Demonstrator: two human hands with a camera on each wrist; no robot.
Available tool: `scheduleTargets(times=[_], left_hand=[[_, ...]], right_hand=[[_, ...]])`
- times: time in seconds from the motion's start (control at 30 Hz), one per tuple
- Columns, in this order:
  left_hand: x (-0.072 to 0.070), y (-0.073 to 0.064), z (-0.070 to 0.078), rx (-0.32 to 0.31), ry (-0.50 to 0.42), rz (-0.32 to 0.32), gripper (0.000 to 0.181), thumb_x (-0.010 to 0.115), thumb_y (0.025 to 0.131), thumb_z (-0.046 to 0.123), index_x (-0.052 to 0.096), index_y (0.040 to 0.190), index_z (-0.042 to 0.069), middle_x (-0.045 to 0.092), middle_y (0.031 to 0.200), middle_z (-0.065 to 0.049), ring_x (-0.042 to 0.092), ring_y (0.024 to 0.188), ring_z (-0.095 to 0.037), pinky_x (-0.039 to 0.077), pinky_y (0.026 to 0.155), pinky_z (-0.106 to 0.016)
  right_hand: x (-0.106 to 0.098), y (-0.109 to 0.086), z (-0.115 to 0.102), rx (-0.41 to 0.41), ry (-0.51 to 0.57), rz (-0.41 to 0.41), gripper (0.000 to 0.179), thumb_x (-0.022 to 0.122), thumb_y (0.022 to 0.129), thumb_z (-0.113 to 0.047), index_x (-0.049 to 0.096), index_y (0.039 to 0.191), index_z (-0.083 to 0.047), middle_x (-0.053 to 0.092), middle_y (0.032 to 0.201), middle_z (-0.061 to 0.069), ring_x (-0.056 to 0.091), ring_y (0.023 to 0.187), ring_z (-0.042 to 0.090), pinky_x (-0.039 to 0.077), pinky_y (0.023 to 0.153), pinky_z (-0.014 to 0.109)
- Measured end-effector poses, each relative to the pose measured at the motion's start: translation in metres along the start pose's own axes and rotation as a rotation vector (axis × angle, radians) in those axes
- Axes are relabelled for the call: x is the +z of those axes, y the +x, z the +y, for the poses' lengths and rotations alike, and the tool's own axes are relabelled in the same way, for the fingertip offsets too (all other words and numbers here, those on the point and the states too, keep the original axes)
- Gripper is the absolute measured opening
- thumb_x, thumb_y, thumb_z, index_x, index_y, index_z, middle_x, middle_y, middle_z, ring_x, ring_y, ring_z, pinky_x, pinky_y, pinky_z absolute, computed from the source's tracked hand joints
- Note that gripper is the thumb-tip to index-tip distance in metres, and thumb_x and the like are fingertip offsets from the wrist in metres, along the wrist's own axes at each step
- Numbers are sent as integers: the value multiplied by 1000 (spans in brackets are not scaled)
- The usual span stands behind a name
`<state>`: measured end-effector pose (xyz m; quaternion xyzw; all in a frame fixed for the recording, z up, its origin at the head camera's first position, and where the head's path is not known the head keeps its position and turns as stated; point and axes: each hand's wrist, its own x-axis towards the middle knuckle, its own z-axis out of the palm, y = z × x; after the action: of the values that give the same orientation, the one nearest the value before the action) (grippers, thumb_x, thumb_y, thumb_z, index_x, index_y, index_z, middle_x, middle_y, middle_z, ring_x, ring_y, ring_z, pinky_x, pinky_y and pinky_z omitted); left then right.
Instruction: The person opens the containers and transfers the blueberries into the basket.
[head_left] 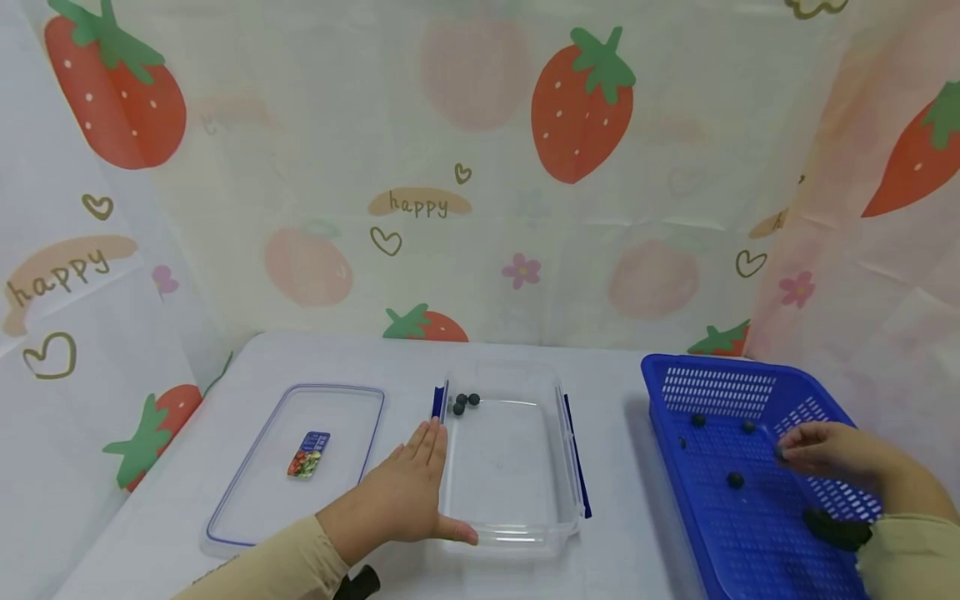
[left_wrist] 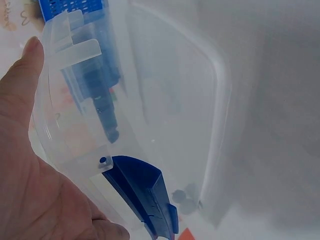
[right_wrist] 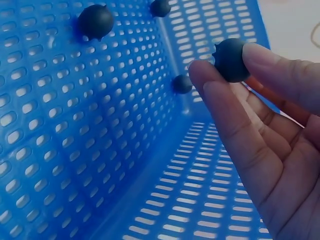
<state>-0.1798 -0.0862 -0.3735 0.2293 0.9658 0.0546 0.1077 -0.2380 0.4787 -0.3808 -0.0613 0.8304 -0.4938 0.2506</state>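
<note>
White tabletop [head_left: 611,542]: left hand [head_left: 408,493], straight-fingered, touches box [head_left: 525,535] of three berries [head_left: 462,400]; right hand [head_left: 843,452] pinches a berry [right_wrist: 233,61] over basket [head_left: 716,360] of more, crown [right_wrist: 217,56] distinct only wrist-side.

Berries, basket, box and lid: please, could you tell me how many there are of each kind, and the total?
Berries: 7 (3 in the box, 3 in the basket, 1 in the right hand)
Basket: 1
Box: 1
Lid: 1
Total: 10
One dark speck in the basket is too small to tell, so not counted.
</note>
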Motion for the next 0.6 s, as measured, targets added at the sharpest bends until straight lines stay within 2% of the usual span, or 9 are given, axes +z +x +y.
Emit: scheduleTargets(times=[0.23, 0.43, 0.6], left_hand=[[1, 0, -1, -5, -5, 2, 129, 47, 58, 84, 14, 143, -7, 8, 150, -24, 6, 138, -36, 22, 107, -49], [2, 1, -1, -1, 2, 7, 127, 50, 60, 82, 14, 143, -7, 8, 149, -24, 6, 138, -36, 22, 107, -48], [3, 2, -1, 0, 5, 4, 127, 49, 60, 83, 13, 143, -7, 7, 150, -24, 6, 138, -36, 21, 107, -48]], right_hand=[[0, -1, 6, 51, -10, 49, 15, 46, 93, -4, 56, 98, 5, 60, 96, 6, 62, 91, 14, 50, 81, 34], [-1, 0, 10, 89, -18, 120, 22, 37, 92, 4, 50, 105, 16, 60, 100, 10, 62, 93, 22, 50, 81, 37], [-2, 0, 11, 98, -3, 141, 26, 35, 92, 5, 46, 109, 21, 60, 101, 11, 62, 92, 21, 51, 81, 37]])
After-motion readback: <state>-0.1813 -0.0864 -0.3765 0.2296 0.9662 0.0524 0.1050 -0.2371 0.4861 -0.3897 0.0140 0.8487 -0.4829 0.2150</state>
